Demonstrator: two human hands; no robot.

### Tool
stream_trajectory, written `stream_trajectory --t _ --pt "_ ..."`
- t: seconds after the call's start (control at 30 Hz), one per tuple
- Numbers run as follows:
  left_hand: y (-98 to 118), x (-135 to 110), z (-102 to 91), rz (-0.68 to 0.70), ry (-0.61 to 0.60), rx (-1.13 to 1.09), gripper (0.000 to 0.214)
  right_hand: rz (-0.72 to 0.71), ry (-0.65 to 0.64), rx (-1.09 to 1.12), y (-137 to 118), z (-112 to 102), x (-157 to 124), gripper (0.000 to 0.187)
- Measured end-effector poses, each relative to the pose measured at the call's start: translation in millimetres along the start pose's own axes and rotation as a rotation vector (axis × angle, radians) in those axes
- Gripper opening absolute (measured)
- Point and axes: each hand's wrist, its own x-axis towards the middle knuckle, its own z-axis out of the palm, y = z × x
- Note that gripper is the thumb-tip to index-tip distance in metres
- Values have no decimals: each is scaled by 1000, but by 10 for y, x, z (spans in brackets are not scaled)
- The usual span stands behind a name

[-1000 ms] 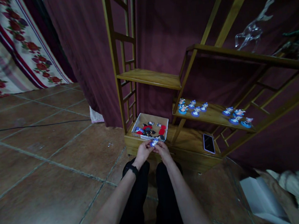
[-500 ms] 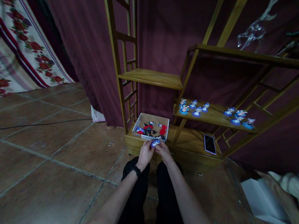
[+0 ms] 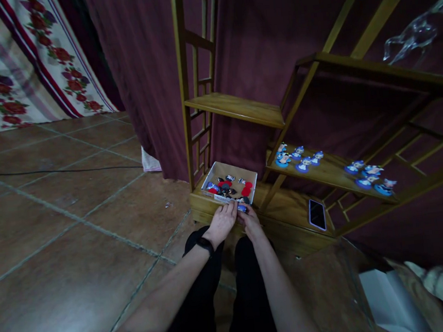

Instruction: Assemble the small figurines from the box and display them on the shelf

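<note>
Just in front of the box, a small purple-blue figurine (image 3: 242,208) is held between my two hands. My left hand (image 3: 223,220) has its fingers curled against the figurine's left side, with the back of the hand turned up. On the other side my right hand (image 3: 252,224) grips it with thumb and fingers. Much of the figurine is covered by my fingers. Beyond them, a shallow open cardboard box (image 3: 254,177) contains several small figurines and red and black round pieces.
Several purple and blue figurines (image 3: 304,165) stand on a wooden shelf (image 3: 331,178) to the right. A phone (image 3: 317,214) lies on the lower board. A clear glass animal (image 3: 412,38) stands higher up. A white box (image 3: 390,301) is on the floor at right.
My left hand has shifted right and forward, covering more of the figurine. The figurine stays between both hands. The view has turned slightly, so the shelf appears further right.
</note>
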Motion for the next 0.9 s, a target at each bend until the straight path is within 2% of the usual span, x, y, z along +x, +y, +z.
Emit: stream_trajectory --t 0.57,0.9 --pt "19 -68 -32 30 -8 -3 53 20 14 -3 -13 -1 -8 41" --pt "38 -75 -42 35 -16 -34 53 14 20 -9 -66 15 -56 37"
